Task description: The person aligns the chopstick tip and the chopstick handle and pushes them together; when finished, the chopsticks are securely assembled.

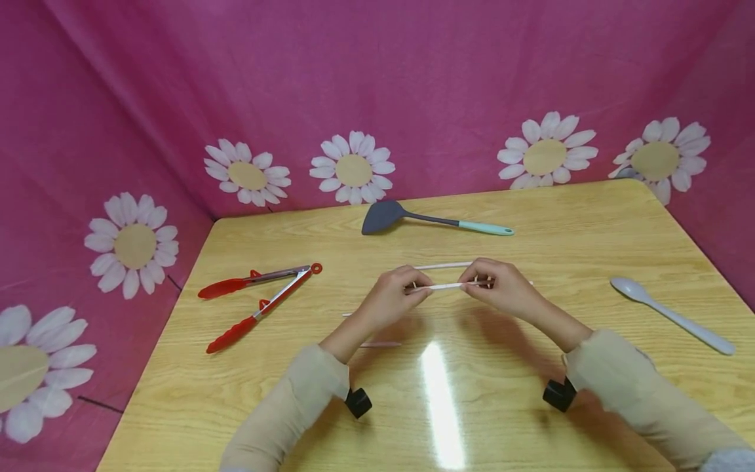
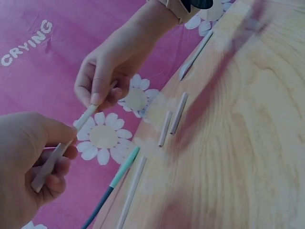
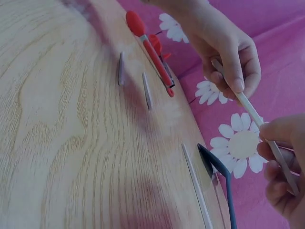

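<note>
A thin white stick point(image 1: 446, 286) is held level above the table, its ends between my two hands. My left hand point(image 1: 389, 298) pinches its left part with thumb and fingers. On the right part, my right hand point(image 1: 501, 285) has the same kind of pinch. The stick point(image 2: 86, 119) looks straight in both wrist views. Behind the hands, a similar long stick point(image 3: 196, 186) lies on the table. Two short white pieces point(image 3: 147, 90) lie left of the hands, partly hidden by the left arm in the head view. Two more short pieces point(image 2: 178, 113) lie on the right side.
Red-tipped tongs point(image 1: 259, 305) lie spread at the left of the wooden table point(image 1: 283, 406). A dark spatula point(image 1: 383, 216) with a mint handle lies at the back. A pale grey spoon point(image 1: 672, 314) lies at the right. A pink flowered cloth point(image 1: 413, 85) hangs behind the table.
</note>
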A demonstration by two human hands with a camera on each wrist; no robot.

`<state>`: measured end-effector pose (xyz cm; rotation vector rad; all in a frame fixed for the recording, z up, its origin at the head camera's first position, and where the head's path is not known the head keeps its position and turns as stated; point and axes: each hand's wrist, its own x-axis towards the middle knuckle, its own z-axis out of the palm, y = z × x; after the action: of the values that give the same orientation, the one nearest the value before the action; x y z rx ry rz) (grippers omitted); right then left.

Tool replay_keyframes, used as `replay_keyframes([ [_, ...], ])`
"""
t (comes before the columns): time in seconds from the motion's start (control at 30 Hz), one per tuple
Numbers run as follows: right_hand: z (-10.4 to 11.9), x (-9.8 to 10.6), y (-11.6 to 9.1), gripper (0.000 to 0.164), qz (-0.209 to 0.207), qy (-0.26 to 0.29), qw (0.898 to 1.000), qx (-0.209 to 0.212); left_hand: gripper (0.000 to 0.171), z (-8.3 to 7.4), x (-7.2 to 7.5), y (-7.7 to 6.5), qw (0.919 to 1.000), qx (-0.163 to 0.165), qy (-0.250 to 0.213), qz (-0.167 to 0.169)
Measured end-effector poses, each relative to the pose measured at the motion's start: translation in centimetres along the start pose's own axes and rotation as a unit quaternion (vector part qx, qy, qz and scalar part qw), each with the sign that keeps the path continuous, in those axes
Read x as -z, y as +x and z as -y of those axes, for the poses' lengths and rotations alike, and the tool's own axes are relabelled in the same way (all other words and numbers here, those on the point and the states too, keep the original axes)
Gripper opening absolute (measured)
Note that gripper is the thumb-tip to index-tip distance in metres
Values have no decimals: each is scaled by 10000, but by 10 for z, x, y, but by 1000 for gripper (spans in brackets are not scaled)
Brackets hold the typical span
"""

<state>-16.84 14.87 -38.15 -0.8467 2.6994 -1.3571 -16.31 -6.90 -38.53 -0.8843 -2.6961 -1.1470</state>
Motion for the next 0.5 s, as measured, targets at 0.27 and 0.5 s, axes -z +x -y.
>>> replay_keyframes([
  [0.27,-9,6,-4,10,77,135,9998,77,7,3,7,2,9997,155,168,69],
  [0.5,-19,23,-11,13,-587,-219,9965,559,8,13,12,3,9990,407,150,-51],
])
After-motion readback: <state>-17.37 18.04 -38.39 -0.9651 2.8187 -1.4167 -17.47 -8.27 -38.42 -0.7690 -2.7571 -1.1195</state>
